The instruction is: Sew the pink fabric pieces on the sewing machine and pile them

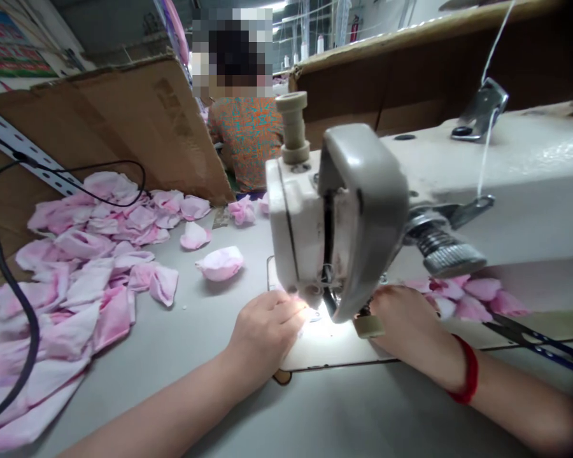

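Observation:
A white sewing machine (296,229) stands in front of me, its lamp glaring over the needle area. My left hand (267,331) rests on the bed to the left of the needle, its fingers curled together and pointing into the light. Whatever lies under those fingertips is lost in glare. To the right of the needle, my right hand (405,318) reaches in behind the machine head, a red band (465,369) round its wrist. The machine hides most of its fingers. White thread (484,152) runs down to the tension knob (453,254).
Pink-and-white fabric pieces (86,254) lie heaped at the left, crossed by a black cable (9,280). Two loose pieces, one a cupped fabric piece (219,263), lie nearer the machine. Scissors (530,337) and pink pieces (477,296) are at right. Cardboard (124,121) screens the table; a person (248,140) sits beyond.

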Demonstrator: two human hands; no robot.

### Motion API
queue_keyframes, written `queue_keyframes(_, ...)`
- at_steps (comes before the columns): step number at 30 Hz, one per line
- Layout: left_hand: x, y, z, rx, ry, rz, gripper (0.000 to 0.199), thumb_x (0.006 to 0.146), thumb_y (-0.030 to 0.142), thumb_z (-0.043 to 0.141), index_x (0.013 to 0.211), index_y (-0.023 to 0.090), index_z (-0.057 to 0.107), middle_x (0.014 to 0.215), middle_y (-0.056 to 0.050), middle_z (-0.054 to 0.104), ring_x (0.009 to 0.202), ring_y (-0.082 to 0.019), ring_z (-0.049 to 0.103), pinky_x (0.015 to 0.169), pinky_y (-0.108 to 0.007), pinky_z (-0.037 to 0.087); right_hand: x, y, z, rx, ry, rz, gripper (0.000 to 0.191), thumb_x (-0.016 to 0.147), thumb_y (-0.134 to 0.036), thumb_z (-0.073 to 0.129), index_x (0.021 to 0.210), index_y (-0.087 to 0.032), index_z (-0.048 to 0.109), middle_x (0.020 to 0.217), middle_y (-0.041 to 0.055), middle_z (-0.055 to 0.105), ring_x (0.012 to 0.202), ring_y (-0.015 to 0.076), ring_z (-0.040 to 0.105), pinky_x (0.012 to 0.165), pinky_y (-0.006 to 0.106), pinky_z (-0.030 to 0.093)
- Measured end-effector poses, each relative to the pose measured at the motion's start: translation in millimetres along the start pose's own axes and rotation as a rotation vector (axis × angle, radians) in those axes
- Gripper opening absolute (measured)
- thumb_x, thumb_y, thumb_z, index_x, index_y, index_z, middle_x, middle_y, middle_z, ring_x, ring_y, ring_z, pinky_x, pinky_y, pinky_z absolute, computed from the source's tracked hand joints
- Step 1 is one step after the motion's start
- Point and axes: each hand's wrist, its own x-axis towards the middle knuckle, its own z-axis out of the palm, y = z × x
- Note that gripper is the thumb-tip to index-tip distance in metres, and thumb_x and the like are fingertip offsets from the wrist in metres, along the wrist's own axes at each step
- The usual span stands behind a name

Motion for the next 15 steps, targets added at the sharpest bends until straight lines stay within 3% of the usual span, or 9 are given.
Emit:
queue_keyframes(11,-4.0,1.7,1.8,0.01,0.053,0.027,0.023,0.08,0.014,0.036,0.089,0.017,0.058,0.081,0.0,0.064,0.073,-0.016,0.053,0.062,-0.028,0.041,-1.0,2.4,5.6,0.021,0.066,-0.054,0.023,0.075,-0.02,0.043,0.054,-0.018,0.051,0.052,0.0025,0.058,0.049,0.0157,0.055,0.044,0.024,0.023)
queue_keyframes(15,-4.0,-4.4,-2.0,-0.099,-0.017,0.035,0.025,0.073,0.011,0.041,0.088,0.019,0.058,0.09,0.001,0.063,0.08,-0.016,0.053,0.067,-0.027,0.041,-0.4,2.8,4.2,0.003,0.044,-0.049,0.023,0.075,-0.021,0.042,0.053,-0.018,0.05,0.051,0.0028,0.057,0.049,0.0155,0.054,0.044,0.024,0.023)
